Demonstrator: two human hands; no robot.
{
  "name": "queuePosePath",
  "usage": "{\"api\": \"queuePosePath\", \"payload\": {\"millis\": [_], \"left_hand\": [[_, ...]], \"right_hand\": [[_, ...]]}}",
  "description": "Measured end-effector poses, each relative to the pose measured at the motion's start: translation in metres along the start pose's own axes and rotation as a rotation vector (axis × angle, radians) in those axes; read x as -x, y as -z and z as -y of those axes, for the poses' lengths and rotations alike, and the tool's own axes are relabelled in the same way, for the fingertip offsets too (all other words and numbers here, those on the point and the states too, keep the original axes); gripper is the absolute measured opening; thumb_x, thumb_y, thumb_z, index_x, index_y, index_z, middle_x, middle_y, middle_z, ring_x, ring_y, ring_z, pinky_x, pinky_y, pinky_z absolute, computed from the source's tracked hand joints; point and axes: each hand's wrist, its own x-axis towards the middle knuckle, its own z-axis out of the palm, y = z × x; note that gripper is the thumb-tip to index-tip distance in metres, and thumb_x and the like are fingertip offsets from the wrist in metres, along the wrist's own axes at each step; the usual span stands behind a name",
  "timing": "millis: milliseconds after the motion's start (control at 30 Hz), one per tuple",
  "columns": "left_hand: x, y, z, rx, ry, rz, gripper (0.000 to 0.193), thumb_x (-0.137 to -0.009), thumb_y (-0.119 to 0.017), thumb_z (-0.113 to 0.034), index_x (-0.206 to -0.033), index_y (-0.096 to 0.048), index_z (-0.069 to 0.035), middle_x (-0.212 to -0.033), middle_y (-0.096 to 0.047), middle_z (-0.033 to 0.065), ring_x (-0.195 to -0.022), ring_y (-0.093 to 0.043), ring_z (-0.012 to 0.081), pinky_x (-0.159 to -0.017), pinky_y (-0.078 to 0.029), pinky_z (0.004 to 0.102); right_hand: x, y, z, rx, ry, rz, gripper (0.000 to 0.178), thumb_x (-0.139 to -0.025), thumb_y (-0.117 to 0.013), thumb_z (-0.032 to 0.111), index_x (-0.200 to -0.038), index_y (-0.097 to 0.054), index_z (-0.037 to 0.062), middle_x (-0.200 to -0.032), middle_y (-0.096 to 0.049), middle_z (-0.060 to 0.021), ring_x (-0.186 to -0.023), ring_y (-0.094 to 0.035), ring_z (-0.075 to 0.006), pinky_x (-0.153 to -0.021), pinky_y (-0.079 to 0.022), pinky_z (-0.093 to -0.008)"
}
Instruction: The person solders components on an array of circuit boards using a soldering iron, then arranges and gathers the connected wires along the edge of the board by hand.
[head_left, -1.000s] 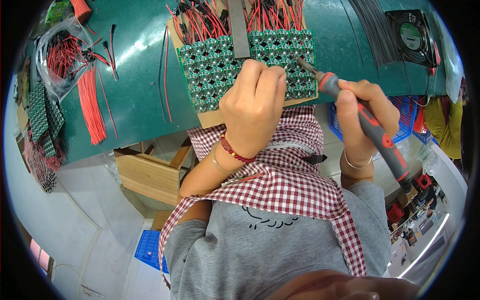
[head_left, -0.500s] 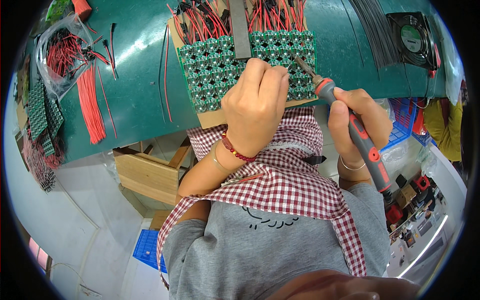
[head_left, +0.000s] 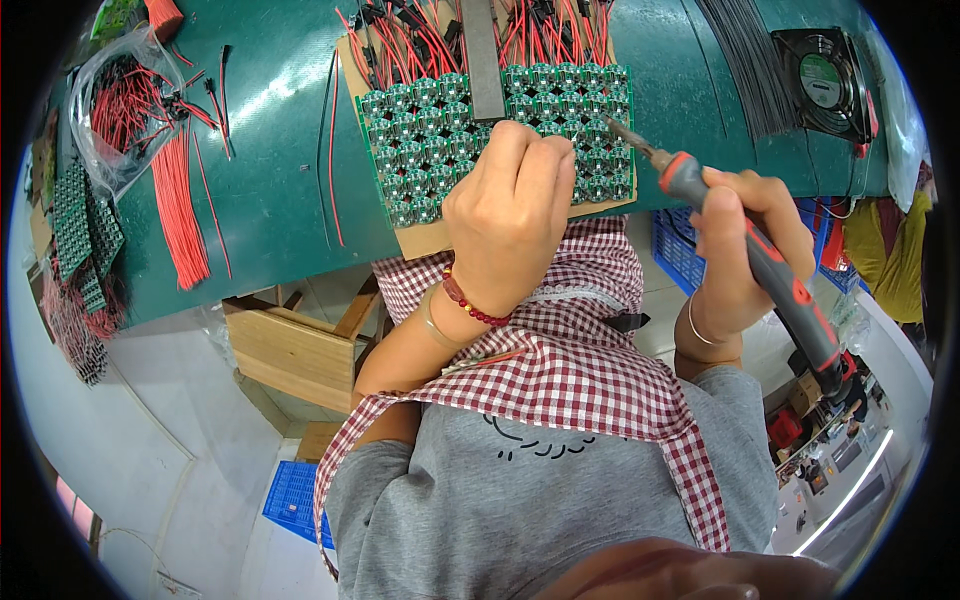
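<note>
My right hand (head_left: 750, 240) is wrapped round a grey and red soldering iron (head_left: 797, 300). Its tip points up and left, just above the right side of a panel of green circuit boards (head_left: 420, 160). My left hand (head_left: 512, 205) is closed in a pinch over the panel's lower middle; whatever its fingertips hold is too small to name. Beneath the panel lies a cardboard sheet (head_left: 428, 240). A flat grey metal bar (head_left: 485, 75) presses across the top of the panel. Red and black wires with black connectors (head_left: 410, 40) fan out behind it.
A bundle of red wires (head_left: 180, 215) and a plastic bag of wired connectors (head_left: 125, 110) lie at left, beside more green boards (head_left: 75, 220). Black wires (head_left: 745, 65) and a black fan (head_left: 825, 85) are at far right. A wooden stool (head_left: 290, 345) stands below the table edge.
My right hand has drawn the soldering iron right and slightly down, its tip backing off from near my left fingertips. My left hand stays almost in place, still pinched.
</note>
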Motion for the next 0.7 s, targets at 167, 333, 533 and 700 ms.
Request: {"api": "queuePosePath", "payload": {"millis": [167, 333, 533, 700], "left_hand": [[0.000, 0.000, -0.001, 0.005, 0.009, -0.006, 0.013, -0.075, -0.074, 0.002, -0.083, -0.066, -0.005, -0.080, -0.058, 0.0060, -0.060, -0.060, 0.0197, -0.050, -0.047, 0.0309], [0.001, 0.000, 0.000, -0.017, -0.009, 0.026, 0.011, -0.078, -0.071, -0.005, -0.086, -0.063, -0.006, -0.081, -0.054, 0.0052, -0.062, -0.061, 0.0205, -0.051, -0.047, 0.0317], [0.002, 0.004, -0.002, -0.010, -0.036, -0.008, 0.012, -0.077, -0.072, -0.003, -0.085, -0.063, -0.006, -0.079, -0.054, 0.0051, -0.061, -0.060, 0.0199, -0.049, -0.046, 0.0312], [0.012, 0.010, -0.002, 0.008, -0.044, 0.042, 0.013, -0.075, -0.072, -0.003, -0.084, -0.063, -0.006, -0.078, -0.053, 0.0049, -0.061, -0.058, 0.0194, -0.048, -0.046, 0.0313]], "right_hand": [[0.002, -0.001, -0.003, -0.014, 0.051, 0.046, 0.004, -0.081, -0.066, 0.001, -0.084, -0.065, -0.0020, -0.068, -0.064, -0.0079, -0.053, -0.054, -0.0102, -0.049, -0.041, -0.0252], [0.005, -0.006, -0.009, -0.035, 0.123, 0.056, 0.005, -0.080, -0.065, -0.001, -0.085, -0.065, -0.0019, -0.068, -0.063, -0.0097, -0.052, -0.054, -0.0120, -0.048, -0.040, -0.0250], [0.009, 0.004, -0.013, -0.040, 0.190, 0.031, 0.009, -0.079, -0.067, 0.002, -0.086, -0.064, -0.0036, -0.067, -0.063, -0.0111, -0.053, -0.056, -0.0154, -0.049, -0.043, -0.0266], [0.024, 0.005, -0.032, -0.088, 0.329, 0.035, 0.012, -0.076, -0.066, 0.002, -0.086, -0.064, -0.0055, -0.064, -0.062, -0.0128, -0.050, -0.058, -0.0202, -0.048, -0.046, -0.0298]]}}
